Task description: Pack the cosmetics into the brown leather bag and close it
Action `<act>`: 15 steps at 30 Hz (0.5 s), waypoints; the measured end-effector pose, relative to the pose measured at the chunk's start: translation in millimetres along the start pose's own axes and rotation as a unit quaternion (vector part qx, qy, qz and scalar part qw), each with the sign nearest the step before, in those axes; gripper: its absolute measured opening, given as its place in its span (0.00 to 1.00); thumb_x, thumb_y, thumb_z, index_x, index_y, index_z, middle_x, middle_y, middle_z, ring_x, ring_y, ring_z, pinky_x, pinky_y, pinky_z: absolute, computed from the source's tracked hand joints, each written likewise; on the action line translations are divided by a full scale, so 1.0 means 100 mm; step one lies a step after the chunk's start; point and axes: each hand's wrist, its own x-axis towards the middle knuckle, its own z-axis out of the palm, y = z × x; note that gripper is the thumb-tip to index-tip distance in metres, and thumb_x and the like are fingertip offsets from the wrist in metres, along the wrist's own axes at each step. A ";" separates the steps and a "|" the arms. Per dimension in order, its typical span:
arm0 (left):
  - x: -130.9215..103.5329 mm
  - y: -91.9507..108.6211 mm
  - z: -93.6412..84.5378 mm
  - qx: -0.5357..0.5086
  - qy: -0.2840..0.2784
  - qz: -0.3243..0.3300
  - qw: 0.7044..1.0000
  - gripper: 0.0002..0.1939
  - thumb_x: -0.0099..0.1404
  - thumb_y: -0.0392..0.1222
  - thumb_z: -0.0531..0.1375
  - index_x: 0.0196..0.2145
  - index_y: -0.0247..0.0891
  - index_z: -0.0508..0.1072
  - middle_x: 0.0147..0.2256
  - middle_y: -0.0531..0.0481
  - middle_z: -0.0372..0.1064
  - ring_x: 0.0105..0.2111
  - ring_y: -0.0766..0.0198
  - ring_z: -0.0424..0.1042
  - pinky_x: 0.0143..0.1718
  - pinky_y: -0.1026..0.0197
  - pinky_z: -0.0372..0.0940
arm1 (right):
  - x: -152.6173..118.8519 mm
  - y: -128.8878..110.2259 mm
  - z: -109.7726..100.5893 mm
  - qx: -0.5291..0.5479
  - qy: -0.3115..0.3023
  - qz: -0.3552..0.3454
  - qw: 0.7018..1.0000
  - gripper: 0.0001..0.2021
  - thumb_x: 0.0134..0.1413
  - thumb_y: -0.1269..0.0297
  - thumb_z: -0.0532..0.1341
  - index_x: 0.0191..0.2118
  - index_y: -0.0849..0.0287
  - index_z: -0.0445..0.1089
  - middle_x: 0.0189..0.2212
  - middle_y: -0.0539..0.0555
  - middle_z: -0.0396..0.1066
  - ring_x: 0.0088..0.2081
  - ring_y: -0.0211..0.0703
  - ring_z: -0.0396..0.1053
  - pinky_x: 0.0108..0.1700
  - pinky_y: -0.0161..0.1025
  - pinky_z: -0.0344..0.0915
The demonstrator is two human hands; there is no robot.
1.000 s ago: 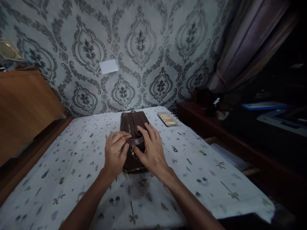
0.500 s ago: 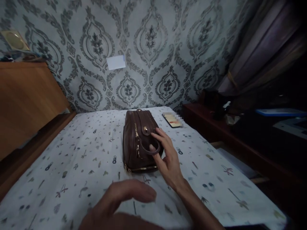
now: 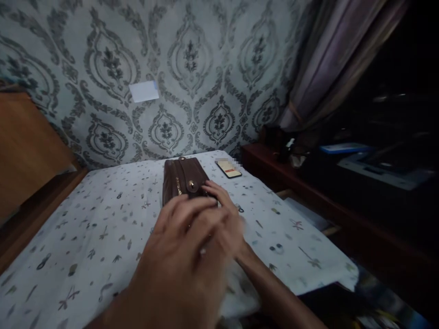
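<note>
A dark brown bag (image 3: 195,171) with gold zips and a round clasp lies on the white patterned cloth (image 3: 113,219). My right hand (image 3: 228,212) rests at the bag's near right side, its fingertips beside the clasp. Large and close to the camera, my left hand (image 3: 185,246) is raised with bent fingers and hides the near part of the bag and its handle. The left fingers are blurred, and whether they touch the bag cannot be seen.
A phone (image 3: 229,168) lies to the right of the bag. Wooden furniture (image 3: 30,141) stands at the left. On the right are a dark red ledge (image 3: 262,160), a blue-edged object (image 3: 346,148) and a curtain (image 3: 318,77). Behind is a patterned wall.
My left hand has come up from the bottom edge and now covers the near part of the bag. The view has turned to the right, so the bag and phone appear further left.
</note>
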 end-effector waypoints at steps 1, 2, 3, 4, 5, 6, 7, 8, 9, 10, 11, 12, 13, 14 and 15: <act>0.08 -0.09 0.07 0.031 -0.044 0.037 0.998 0.20 0.67 0.36 0.56 0.54 0.52 0.72 0.50 0.49 0.74 0.54 0.49 0.69 0.59 0.43 0.64 | 0.01 0.00 -0.01 0.006 0.000 0.000 1.000 0.18 0.61 0.58 0.56 0.54 0.56 0.67 0.58 0.61 0.68 0.61 0.53 0.64 0.64 0.55 0.61; 0.13 -0.19 0.15 0.067 -0.068 0.043 0.995 0.22 0.66 0.34 0.56 0.56 0.49 0.71 0.53 0.47 0.72 0.57 0.48 0.66 0.59 0.42 0.63 | 0.02 0.00 -0.02 0.012 0.001 0.007 1.000 0.19 0.60 0.58 0.57 0.55 0.56 0.66 0.57 0.60 0.69 0.60 0.53 0.65 0.63 0.55 0.61; 0.17 -0.30 0.23 0.094 -0.080 0.040 0.992 0.23 0.66 0.33 0.55 0.57 0.46 0.69 0.55 0.45 0.70 0.58 0.47 0.64 0.59 0.40 0.61 | 0.03 -0.01 -0.04 0.019 0.002 0.018 1.000 0.20 0.59 0.59 0.59 0.56 0.56 0.65 0.55 0.60 0.71 0.59 0.52 0.67 0.62 0.55 0.62; 0.19 -0.41 0.30 0.110 -0.080 0.034 0.990 0.23 0.65 0.33 0.55 0.57 0.45 0.69 0.54 0.44 0.70 0.58 0.46 0.63 0.59 0.39 0.61 | 0.04 -0.01 -0.05 0.028 0.004 0.033 0.999 0.21 0.57 0.60 0.60 0.56 0.55 0.65 0.53 0.59 0.72 0.57 0.52 0.69 0.61 0.55 0.63; 0.21 -0.52 0.36 0.125 -0.080 0.021 0.989 0.22 0.65 0.32 0.55 0.56 0.44 0.70 0.55 0.44 0.70 0.59 0.45 0.62 0.59 0.39 0.60 | 0.06 -0.02 -0.06 0.039 0.005 0.047 0.998 0.22 0.56 0.60 0.61 0.57 0.55 0.64 0.52 0.59 0.73 0.55 0.51 0.71 0.60 0.55 0.64; 0.21 -0.60 0.41 0.136 -0.080 0.011 0.987 0.22 0.63 0.31 0.56 0.54 0.43 0.71 0.55 0.43 0.69 0.59 0.44 0.61 0.58 0.38 0.60 | 0.07 -0.03 -0.08 0.052 0.004 0.058 0.997 0.23 0.55 0.61 0.62 0.57 0.54 0.63 0.51 0.58 0.74 0.53 0.51 0.72 0.59 0.54 0.65; 0.22 -0.68 0.45 0.144 -0.080 0.003 0.986 0.20 0.62 0.30 0.57 0.51 0.42 0.73 0.55 0.43 0.69 0.59 0.44 0.61 0.58 0.37 0.59 | 0.09 -0.04 -0.10 0.065 0.002 0.064 0.996 0.24 0.54 0.61 0.63 0.57 0.54 0.63 0.50 0.58 0.75 0.52 0.51 0.73 0.58 0.53 0.66; 0.22 -0.73 0.49 0.151 -0.081 -0.002 0.985 0.19 0.61 0.29 0.58 0.48 0.42 0.74 0.55 0.43 0.70 0.59 0.43 0.61 0.58 0.37 0.59 | 0.10 -0.04 -0.12 0.078 -0.001 0.065 0.995 0.24 0.53 0.62 0.64 0.57 0.54 0.63 0.49 0.58 0.75 0.51 0.50 0.74 0.57 0.53 0.66; 0.22 -0.77 0.52 0.157 -0.081 -0.004 0.984 0.17 0.60 0.29 0.59 0.46 0.42 0.75 0.54 0.43 0.70 0.58 0.43 0.61 0.58 0.37 0.59 | 0.11 -0.04 -0.15 0.089 -0.004 0.062 0.994 0.25 0.53 0.63 0.64 0.57 0.54 0.62 0.49 0.58 0.75 0.50 0.50 0.74 0.57 0.52 0.66; 0.23 -0.80 0.54 0.161 -0.081 -0.005 0.984 0.16 0.60 0.29 0.60 0.44 0.42 0.76 0.53 0.44 0.71 0.58 0.43 0.61 0.57 0.37 0.59 | 0.12 -0.03 -0.17 0.101 -0.006 0.057 0.993 0.24 0.54 0.64 0.63 0.57 0.54 0.62 0.49 0.58 0.75 0.50 0.49 0.74 0.57 0.51 0.66; 0.23 -0.82 0.56 0.164 -0.079 -0.006 0.983 0.15 0.59 0.29 0.61 0.42 0.42 0.77 0.52 0.44 0.72 0.57 0.42 0.62 0.57 0.37 0.59 | 0.12 -0.01 -0.20 0.115 -0.006 0.051 0.992 0.23 0.55 0.64 0.62 0.57 0.55 0.61 0.47 0.57 0.76 0.50 0.48 0.74 0.58 0.51 0.65; 0.24 -0.83 0.58 0.167 -0.077 -0.007 0.983 0.14 0.60 0.30 0.62 0.42 0.42 0.77 0.51 0.44 0.72 0.57 0.42 0.62 0.56 0.37 0.60 | 0.14 0.01 -0.21 0.130 -0.001 0.046 0.990 0.21 0.57 0.64 0.60 0.57 0.55 0.61 0.46 0.56 0.77 0.50 0.47 0.74 0.59 0.51 0.64; 0.24 -0.84 0.60 0.169 -0.073 -0.010 0.983 0.13 0.60 0.31 0.62 0.42 0.42 0.78 0.51 0.44 0.73 0.57 0.42 0.62 0.56 0.37 0.60 | 0.15 0.04 -0.22 0.148 0.007 0.044 0.988 0.20 0.59 0.63 0.58 0.57 0.55 0.61 0.45 0.56 0.77 0.50 0.47 0.74 0.59 0.51 0.63; 0.25 -0.85 0.61 0.171 -0.073 -0.014 0.983 0.13 0.60 0.31 0.63 0.43 0.42 0.78 0.51 0.44 0.73 0.56 0.43 0.63 0.55 0.38 0.61 | 0.18 0.08 -0.23 0.165 0.017 0.046 0.985 0.18 0.61 0.62 0.57 0.56 0.56 0.62 0.45 0.56 0.78 0.50 0.47 0.74 0.60 0.52 0.62; 0.26 -0.85 0.63 0.173 -0.074 -0.019 0.982 0.14 0.61 0.32 0.63 0.44 0.42 0.78 0.51 0.44 0.73 0.56 0.43 0.63 0.55 0.38 0.61 | 0.20 0.12 -0.22 0.181 0.025 0.052 0.982 0.17 0.63 0.61 0.56 0.56 0.56 0.62 0.45 0.56 0.78 0.51 0.46 0.73 0.61 0.52 0.61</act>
